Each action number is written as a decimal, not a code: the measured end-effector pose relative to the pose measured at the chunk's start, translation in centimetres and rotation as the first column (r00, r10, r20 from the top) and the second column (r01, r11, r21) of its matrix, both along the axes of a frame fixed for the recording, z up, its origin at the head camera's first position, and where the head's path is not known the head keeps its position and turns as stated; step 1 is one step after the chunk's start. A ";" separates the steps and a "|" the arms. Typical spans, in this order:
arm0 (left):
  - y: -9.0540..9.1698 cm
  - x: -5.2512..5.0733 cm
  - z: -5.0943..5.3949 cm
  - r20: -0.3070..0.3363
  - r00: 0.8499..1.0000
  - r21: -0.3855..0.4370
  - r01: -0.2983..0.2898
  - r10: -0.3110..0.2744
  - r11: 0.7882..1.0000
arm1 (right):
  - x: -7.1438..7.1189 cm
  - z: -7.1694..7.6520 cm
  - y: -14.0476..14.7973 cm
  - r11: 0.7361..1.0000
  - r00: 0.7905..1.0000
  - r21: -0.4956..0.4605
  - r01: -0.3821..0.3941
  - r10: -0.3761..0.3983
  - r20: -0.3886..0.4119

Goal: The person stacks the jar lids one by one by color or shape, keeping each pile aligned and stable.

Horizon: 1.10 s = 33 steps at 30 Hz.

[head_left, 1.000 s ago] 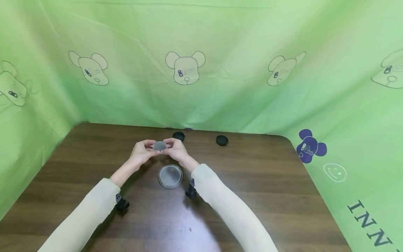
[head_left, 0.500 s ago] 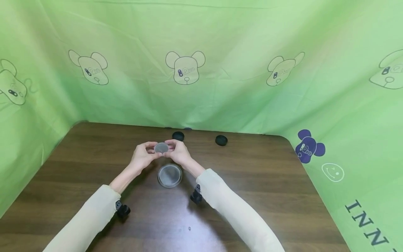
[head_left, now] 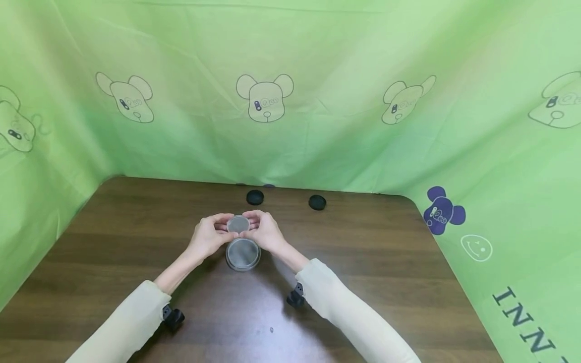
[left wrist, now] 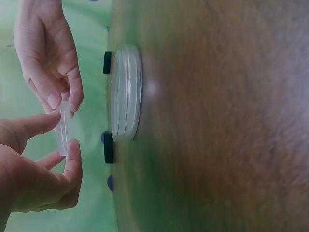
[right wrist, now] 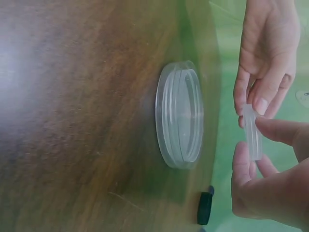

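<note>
A small clear petri dish (head_left: 238, 224) is pinched between both hands above the table. My left hand (head_left: 210, 237) grips its left edge with thumb and fingers. On the opposite edge, my right hand (head_left: 265, 233) does the same. The right wrist view shows this small dish (right wrist: 252, 133) raised off the tabletop, with both thumbs on its near side. A larger clear petri dish (head_left: 243, 254) rests on the wood just nearer to me than the hands. Its stepped rims in the left wrist view (left wrist: 126, 92) look like nested or stacked dishes, though I cannot tell how many.
Two round black lids or discs, one left (head_left: 255, 197) and one right (head_left: 317, 202), lie near the far edge of the brown wooden table (head_left: 372, 262). A green printed cloth (head_left: 308, 146) hangs behind and beside it. A tiny speck (head_left: 271, 329) lies near the front.
Both hands have brought the small petri dish toward me and slightly right, closer to the larger dish. Their grip on it looks the same. The larger dish stays on the table.
</note>
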<state>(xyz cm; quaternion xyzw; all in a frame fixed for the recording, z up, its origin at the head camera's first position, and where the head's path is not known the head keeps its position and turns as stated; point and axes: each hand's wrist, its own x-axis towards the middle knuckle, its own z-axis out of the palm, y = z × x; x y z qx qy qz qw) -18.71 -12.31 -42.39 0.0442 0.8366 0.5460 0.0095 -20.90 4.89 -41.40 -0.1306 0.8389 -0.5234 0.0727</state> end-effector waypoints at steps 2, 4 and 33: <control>0.1 0.3 -0.1 -0.006 1.000 0.003 0.009 -0.009 1.000 | 0.3 -0.1 0.3 1.000 1.000 0.015 -0.021 0.021 -0.011; 0.3 0.7 -0.2 -0.014 1.000 0.010 0.014 -0.014 1.000 | 0.6 -0.1 0.6 0.999 0.999 0.027 -0.044 0.044 -0.024; 1.0 2.6 -2.1 -0.012 0.996 -0.113 0.083 -0.084 0.990 | 3.6 -2.1 2.1 0.981 0.990 0.165 -0.098 0.112 -0.082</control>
